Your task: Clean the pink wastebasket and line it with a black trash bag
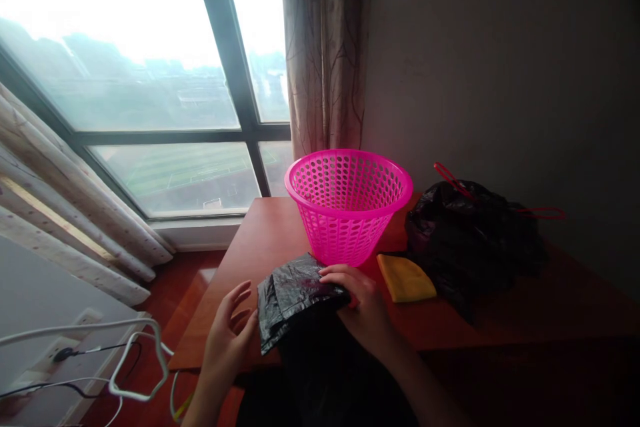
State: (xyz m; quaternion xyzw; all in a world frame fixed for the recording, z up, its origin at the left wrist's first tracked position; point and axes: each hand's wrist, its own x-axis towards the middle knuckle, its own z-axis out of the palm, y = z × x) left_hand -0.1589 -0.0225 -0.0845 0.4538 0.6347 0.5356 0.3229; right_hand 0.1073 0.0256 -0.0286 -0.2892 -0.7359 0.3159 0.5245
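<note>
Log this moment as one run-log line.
left hand: open beside black plastic | right hand: holding black plastic | pink basket: upright on table | yellow item: on table

Pink basket (345, 232) blocks mid-back of table (250, 247); room to pass L of it, also down thru open top. Front: folded blk plastic (300, 287) in way. R: yellow cloth (406, 278), blk bag heap (475, 247).

Black plastic bag (295, 290) here, kinda shiny and wrinkly, folded up flat with creases showing, sitting a bit tilted and held near the worktop's (270, 230) front edge.
</note>
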